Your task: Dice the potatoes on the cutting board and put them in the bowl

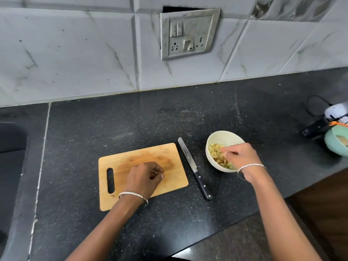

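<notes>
Wooden cutting board (131,157) lies on the black speckled counter (131,119), and the person's left hand (144,178) rests on its near half. The fingers are curled in with the thumb against their tips; I cannot tell whether they pinch anything. No potato shows on the bare board around that hand.

The right hand (242,157) hangs over the white bowl (222,133), its fingers loosely apart and pointing down, tips among the diced potatoes (215,152) heaped inside. A silver bangle sits on each wrist.

Between the two hands a knife (194,169) lies flat on the counter, beside the board's right edge, with its black handle toward the person and nobody touching it. Well to the right of the right hand a pale green bowl (335,144) stands at the counter's edge. Beyond both hands a switch and socket panel (189,33) is set in the tiled wall.
</notes>
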`<state>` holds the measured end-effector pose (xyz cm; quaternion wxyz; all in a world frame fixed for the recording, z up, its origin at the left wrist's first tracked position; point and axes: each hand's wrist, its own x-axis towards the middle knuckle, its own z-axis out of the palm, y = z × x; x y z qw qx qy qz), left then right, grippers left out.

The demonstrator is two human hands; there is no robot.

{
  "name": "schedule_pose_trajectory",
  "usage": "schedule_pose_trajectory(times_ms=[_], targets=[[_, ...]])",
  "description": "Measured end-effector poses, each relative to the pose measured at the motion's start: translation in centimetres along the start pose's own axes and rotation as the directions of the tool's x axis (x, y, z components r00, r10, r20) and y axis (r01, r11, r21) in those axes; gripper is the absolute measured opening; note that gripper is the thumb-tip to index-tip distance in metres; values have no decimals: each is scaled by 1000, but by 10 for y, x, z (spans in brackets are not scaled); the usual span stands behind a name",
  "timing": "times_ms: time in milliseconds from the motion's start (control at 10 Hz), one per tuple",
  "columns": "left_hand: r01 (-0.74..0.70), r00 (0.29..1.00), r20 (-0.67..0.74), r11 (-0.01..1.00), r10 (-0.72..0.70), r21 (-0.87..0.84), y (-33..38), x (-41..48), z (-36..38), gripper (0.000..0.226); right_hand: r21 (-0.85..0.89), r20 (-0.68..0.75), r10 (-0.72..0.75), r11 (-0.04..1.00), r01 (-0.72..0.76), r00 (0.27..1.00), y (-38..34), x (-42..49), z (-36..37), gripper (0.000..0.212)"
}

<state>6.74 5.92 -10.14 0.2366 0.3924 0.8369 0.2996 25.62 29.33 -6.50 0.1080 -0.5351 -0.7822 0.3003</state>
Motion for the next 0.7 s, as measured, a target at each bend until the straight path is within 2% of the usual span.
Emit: schedule_pose_trajectory(times_ms=[100,200,300,400,600,700], targets=[[-56,998,-32,998,56,14,14,10,0,8,-209,-187,-70,977,30,980,-8,1,-4,24],[-79,995,-54,997,79,7,23,18,-1,9,-150,-478,-140,986,76,867,-16,-5,-1,20],[-91,993,-70,996,92,11,28,23,-4,10,-278,-225,-147,957,81,963,-13,-5,2,22],[-81,994,-80,997,80,-11,28,25,-6,10,-279,-254,-82,960,8,964,-9,-5,-2,22],[-33,992,-123,999,28,-35,18,19,-20,19,-146,-180,-47,989,21,983,-7,-5,-6,15],[3,978,-206,998,-16,-63,14,17,-27,16,118,-280,14,993,20,960,-16,-15,-15,14]])
